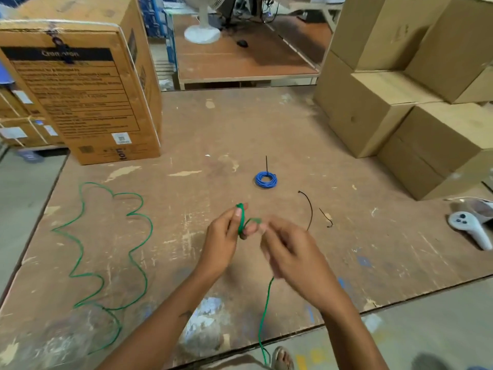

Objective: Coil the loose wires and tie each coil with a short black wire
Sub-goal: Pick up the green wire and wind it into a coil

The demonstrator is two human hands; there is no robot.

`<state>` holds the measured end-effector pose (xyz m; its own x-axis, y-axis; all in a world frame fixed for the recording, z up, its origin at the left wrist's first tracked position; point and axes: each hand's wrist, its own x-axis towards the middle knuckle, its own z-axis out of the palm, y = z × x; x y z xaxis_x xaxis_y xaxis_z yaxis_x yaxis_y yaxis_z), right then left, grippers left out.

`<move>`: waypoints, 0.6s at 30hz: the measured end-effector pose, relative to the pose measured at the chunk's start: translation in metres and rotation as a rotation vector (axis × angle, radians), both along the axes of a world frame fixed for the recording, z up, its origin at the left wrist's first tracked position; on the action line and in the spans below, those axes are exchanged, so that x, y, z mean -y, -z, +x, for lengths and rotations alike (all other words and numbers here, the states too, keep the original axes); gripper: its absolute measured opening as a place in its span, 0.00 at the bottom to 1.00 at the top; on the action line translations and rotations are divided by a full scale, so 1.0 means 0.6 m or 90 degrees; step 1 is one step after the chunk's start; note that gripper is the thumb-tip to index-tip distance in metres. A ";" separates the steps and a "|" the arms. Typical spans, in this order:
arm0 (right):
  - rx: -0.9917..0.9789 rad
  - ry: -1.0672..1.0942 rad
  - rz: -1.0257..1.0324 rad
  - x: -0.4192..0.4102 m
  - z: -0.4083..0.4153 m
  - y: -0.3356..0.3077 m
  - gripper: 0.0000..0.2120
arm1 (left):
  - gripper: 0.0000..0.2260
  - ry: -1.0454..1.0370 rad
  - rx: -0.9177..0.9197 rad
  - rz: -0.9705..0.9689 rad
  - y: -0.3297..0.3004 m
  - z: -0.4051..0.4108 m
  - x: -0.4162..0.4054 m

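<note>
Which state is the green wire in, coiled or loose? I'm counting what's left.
Mostly loose: the green wire snakes across the table, with only a first loop in the left hand.

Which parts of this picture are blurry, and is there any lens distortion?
Head view: the right hand is smeared by motion blur, the left hand is sharper, and the blue coil is crisp. The wide lens bows the box stack and table edge outward.
</note>
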<state>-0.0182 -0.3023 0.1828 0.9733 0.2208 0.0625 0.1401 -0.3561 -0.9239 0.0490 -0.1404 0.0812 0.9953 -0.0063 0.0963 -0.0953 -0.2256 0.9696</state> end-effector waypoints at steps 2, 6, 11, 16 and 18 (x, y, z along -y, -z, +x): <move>0.013 0.104 0.068 0.014 0.044 -0.006 0.13 | 0.14 0.096 0.032 0.012 -0.003 -0.024 0.008; 0.028 0.196 0.057 0.033 0.135 0.017 0.15 | 0.15 0.219 0.037 -0.034 -0.026 -0.054 0.016; -0.110 0.184 0.123 0.004 0.148 0.116 0.15 | 0.17 0.238 0.020 -0.110 -0.080 -0.052 -0.002; -0.089 0.074 0.070 -0.042 0.030 0.173 0.16 | 0.17 0.146 0.037 -0.203 -0.107 -0.033 -0.011; -0.068 0.043 0.002 -0.049 -0.020 0.180 0.13 | 0.16 0.088 0.058 -0.213 -0.110 -0.013 -0.010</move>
